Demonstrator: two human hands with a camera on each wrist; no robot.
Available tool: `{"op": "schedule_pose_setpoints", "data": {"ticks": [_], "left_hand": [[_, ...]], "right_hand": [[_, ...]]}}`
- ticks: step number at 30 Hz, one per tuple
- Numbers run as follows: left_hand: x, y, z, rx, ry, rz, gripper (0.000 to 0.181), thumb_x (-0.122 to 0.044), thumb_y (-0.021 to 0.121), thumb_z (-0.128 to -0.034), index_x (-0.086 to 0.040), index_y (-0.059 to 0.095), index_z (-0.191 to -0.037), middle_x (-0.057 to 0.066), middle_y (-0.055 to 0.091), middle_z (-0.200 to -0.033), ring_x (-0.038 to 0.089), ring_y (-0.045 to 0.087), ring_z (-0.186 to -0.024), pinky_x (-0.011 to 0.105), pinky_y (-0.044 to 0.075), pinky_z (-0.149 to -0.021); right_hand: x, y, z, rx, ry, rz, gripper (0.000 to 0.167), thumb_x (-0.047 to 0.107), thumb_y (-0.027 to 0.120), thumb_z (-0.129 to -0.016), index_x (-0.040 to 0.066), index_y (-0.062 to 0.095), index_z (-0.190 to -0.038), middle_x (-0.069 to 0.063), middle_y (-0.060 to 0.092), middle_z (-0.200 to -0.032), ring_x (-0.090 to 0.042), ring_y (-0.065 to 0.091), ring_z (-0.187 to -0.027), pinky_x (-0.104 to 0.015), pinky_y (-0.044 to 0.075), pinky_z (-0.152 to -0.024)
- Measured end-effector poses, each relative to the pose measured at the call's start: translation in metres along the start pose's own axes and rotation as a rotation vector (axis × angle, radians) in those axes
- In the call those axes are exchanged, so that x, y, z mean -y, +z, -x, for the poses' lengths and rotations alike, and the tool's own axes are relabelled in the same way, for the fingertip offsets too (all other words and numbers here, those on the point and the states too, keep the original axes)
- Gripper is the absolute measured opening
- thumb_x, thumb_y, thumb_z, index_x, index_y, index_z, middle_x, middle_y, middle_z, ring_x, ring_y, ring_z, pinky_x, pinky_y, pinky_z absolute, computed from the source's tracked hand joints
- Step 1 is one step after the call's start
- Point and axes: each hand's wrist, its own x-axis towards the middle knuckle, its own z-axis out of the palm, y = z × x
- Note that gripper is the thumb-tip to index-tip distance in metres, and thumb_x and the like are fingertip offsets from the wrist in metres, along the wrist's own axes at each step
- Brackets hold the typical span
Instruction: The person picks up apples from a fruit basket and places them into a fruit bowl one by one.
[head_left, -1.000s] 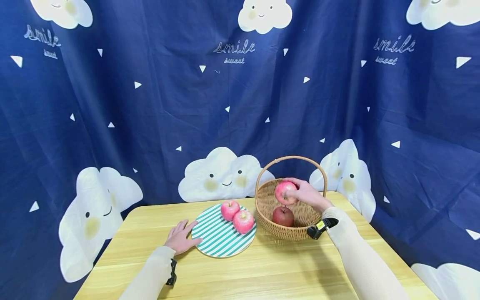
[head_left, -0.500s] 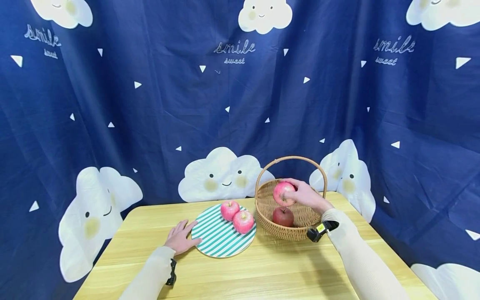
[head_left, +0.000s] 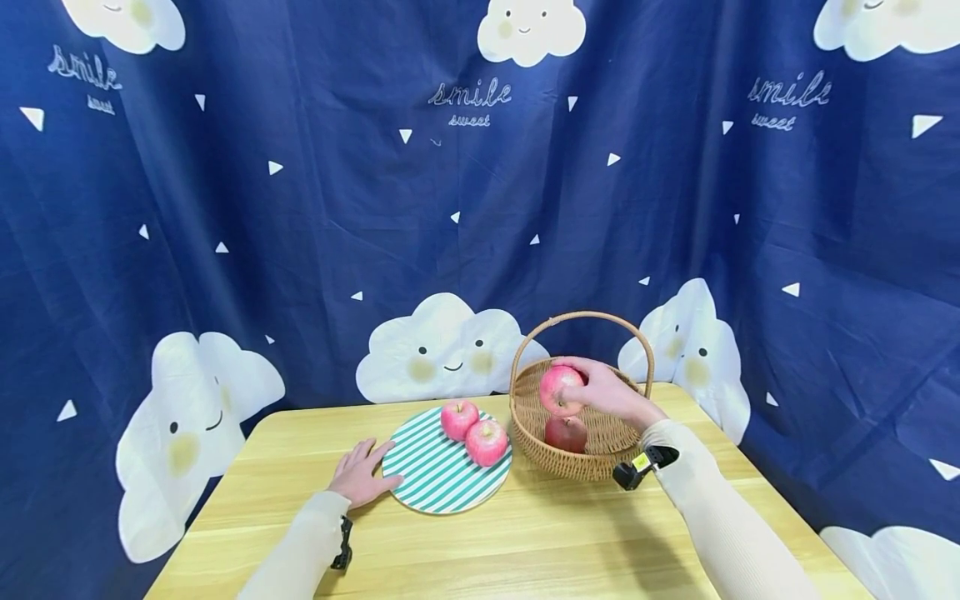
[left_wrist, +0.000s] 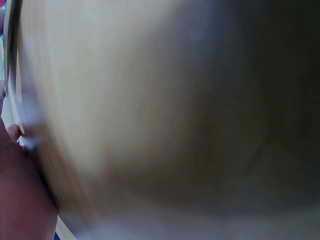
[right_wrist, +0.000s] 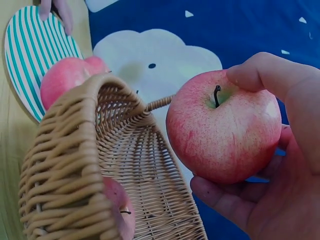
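Note:
My right hand (head_left: 609, 392) grips a pink-red apple (right_wrist: 223, 127) between thumb and fingers, over the wicker basket (head_left: 573, 471). Below it in the basket lies a darker red apple (head_left: 566, 434), partly covered by the held one in the head view. My left hand (head_left: 357, 477) rests flat with spread fingers at the left edge of a round, green-and-white striped board (head_left: 435, 479). Two pink apples, a rear apple (head_left: 460, 420) and a front apple (head_left: 487, 442), sit close together on the board's right part. The left wrist view is mostly blurred tabletop.
The basket's tall arched handle (head_left: 581, 315) rises above its opening. Basket and board stand side by side on a light wooden table (head_left: 465, 558). Behind the table hangs a dark blue curtain (head_left: 337, 208) with clouds and triangles.
The right hand has shifted slightly left with its apple, bringing it over more of the darker apple in the basket. The left hand, the board and its two apples have stayed put.

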Motion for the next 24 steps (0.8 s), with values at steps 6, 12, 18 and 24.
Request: {"op": "schedule_pose_setpoints", "data": {"ticks": [6,12,18,24], "left_hand": [[0.001,0.000,-0.003,0.001,-0.011,-0.004,0.085,-0.061,0.068,-0.0857,-0.019,0.042,-0.155,0.028,0.026,-0.161,0.051,0.017,-0.149,0.069,0.010,-0.119],[-0.001,-0.002,-0.003,-0.014,-0.001,-0.011,0.086,-0.062,0.068,-0.0846,-0.017,0.043,-0.154,0.029,0.028,-0.159,0.051,0.020,-0.148,0.069,0.012,-0.118],[0.000,0.000,-0.002,-0.012,-0.008,-0.005,0.086,-0.062,0.068,-0.0847,-0.018,0.043,-0.154,0.029,0.027,-0.160,0.051,0.020,-0.148,0.069,0.011,-0.118],[0.001,0.000,-0.003,0.007,-0.027,0.001,0.086,-0.062,0.068,-0.0852,-0.020,0.041,-0.155,0.026,0.024,-0.162,0.049,0.016,-0.150,0.067,0.008,-0.120]], "right_hand": [[0.010,0.004,0.003,0.031,-0.013,0.025,0.059,0.015,0.071,-0.082,0.018,0.058,-0.140,-0.012,0.064,-0.126,-0.023,0.063,-0.102,-0.032,0.054,-0.085],[0.021,0.006,0.006,0.041,-0.038,0.030,0.059,0.017,0.071,-0.082,0.020,0.058,-0.140,-0.009,0.066,-0.122,-0.021,0.064,-0.100,-0.032,0.055,-0.084],[0.025,0.012,0.004,0.053,-0.068,0.053,0.059,0.017,0.071,-0.083,0.024,0.057,-0.140,-0.005,0.066,-0.123,-0.019,0.064,-0.100,-0.032,0.055,-0.085],[0.032,0.017,0.002,0.068,-0.085,0.052,0.060,0.022,0.075,-0.084,0.022,0.057,-0.141,-0.005,0.065,-0.125,-0.019,0.064,-0.103,-0.034,0.054,-0.088]]}}
